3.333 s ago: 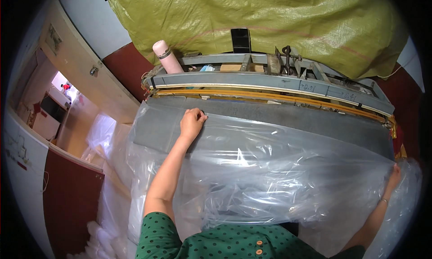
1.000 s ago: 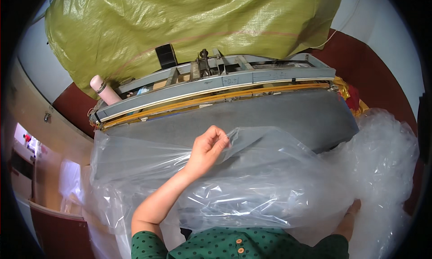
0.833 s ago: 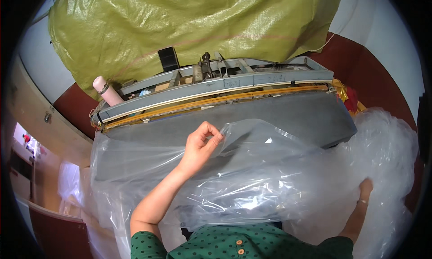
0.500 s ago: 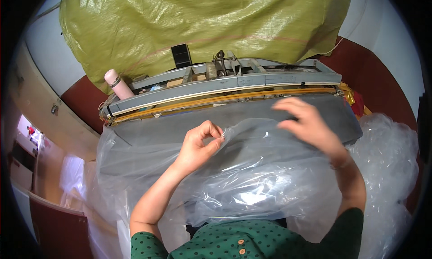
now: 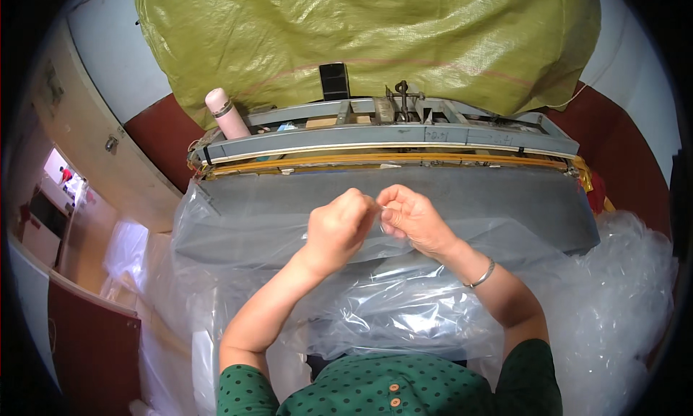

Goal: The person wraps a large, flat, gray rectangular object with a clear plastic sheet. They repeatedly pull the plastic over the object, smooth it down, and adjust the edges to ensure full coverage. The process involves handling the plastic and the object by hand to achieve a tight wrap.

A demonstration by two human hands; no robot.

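Observation:
A thin clear plastic sheet (image 5: 404,304) drapes over the front of a grey work surface (image 5: 447,190) and down across my lap. My left hand (image 5: 334,228) is closed, its knuckles upward, gripping a gathered bit of the sheet. Right beside it, my right hand (image 5: 419,223) pinches the sheet between thumb and fingers, the fingertips of both hands meeting just above the surface. What exactly lies between the fingertips is partly hidden. A metal bangle (image 5: 480,272) circles my right wrist.
Behind the surface runs a grey metal frame (image 5: 346,146) with a clamp-like metal part (image 5: 403,102). A pink bottle (image 5: 227,113) and a black box-shaped object (image 5: 333,81) stand there. Yellow-green woven sheeting (image 5: 375,33) hangs behind. Bunched clear plastic (image 5: 617,293) lies at right; a door (image 5: 115,127) at left.
My right hand has come down and left from the raised, spread position and now pinches beside my left. The left hand has turned knuckles-up. The whole view has shifted somewhat.

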